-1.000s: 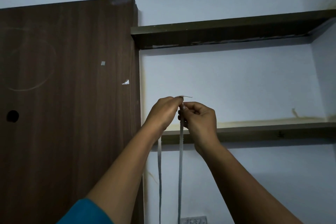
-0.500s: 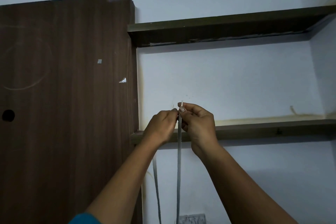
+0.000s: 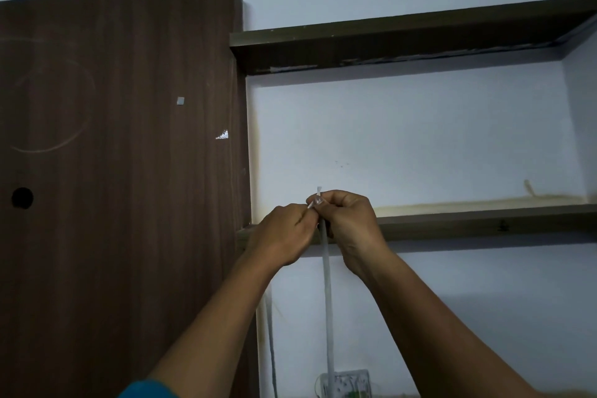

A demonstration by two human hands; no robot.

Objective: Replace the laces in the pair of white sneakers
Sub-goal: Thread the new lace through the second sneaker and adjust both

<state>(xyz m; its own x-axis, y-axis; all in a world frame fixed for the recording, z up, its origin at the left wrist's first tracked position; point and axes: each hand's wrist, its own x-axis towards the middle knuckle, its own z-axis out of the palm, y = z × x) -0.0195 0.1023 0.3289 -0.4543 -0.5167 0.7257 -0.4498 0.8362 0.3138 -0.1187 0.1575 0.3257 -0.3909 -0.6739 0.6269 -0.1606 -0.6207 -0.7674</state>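
A white lace (image 3: 328, 300) is hanging straight down in front of a pale wall (image 3: 420, 139), and we are pinching its upper end between our two raised hands, level with the lower shelf (image 3: 484, 223). One stiff tip is poking up just above our right hand (image 3: 347, 226), whose thumb and curled fingers are gripping the lace near its top. From there the strand is running down past the heel of that hand and out of the bottom of the frame. Our left hand (image 3: 284, 236) is meeting the right at the fingertips, with its fingers curled and pinching a second small tip of the lace. Behind the hands, the lower shelf and an upper shelf (image 3: 403, 42) are spanning the alcove. A brown wooden panel (image 3: 122, 171) is standing to the left. A switch plate (image 3: 350, 383) is sitting low on the wall behind the lace, and a teal sleeve (image 3: 145, 389) is showing at the bottom edge.
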